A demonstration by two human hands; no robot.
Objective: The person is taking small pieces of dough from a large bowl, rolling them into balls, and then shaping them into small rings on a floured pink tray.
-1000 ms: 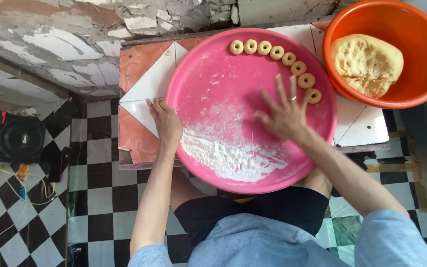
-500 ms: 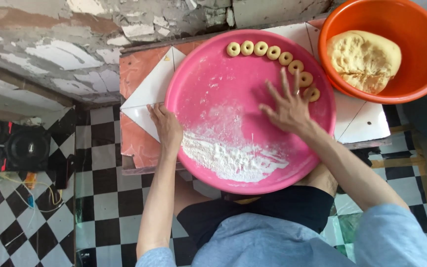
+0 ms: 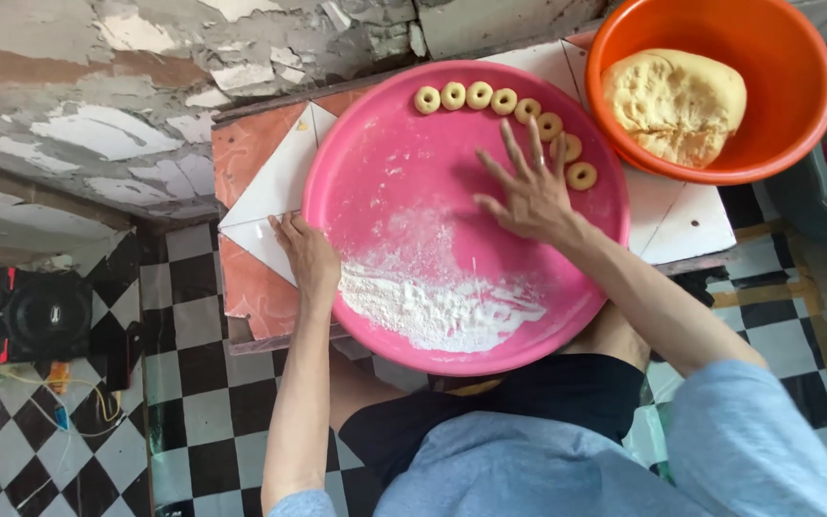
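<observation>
A large round pink tray (image 3: pixel 404 172) lies flat on a small tiled table top (image 3: pixel 260 182), so it has no long axis of its own; the line that does show direction is the curved row of dough rings (image 3: pixel 504 101), which follows the tray's far rim from the top centre round toward the right, ending near the orange bowl. A patch of white flour (image 3: pixel 437 306) is spread over the near part of the tray, closest to the person's body. The left hand (image 3: pixel 308 254) rests on the tray's left rim, fingers curled loosely over the edge and holding it, with nothing else in it. The right hand (image 3: pixel 528 191) lies over the right half of the tray with its fingers spread wide and pointing toward the far rim, the fingertips just beside the last rings of the row; it grips nothing, and whether the palm presses the surface cannot be told. The orange bowl (image 3: pixel 777 153) holds a lump of pale dough (image 3: pixel 672 101) and stands just right of the tray, its rim touching or overlapping it. Against the frame half a second earlier, both hands keep nearly the same places and the row of rings looks unchanged.
</observation>
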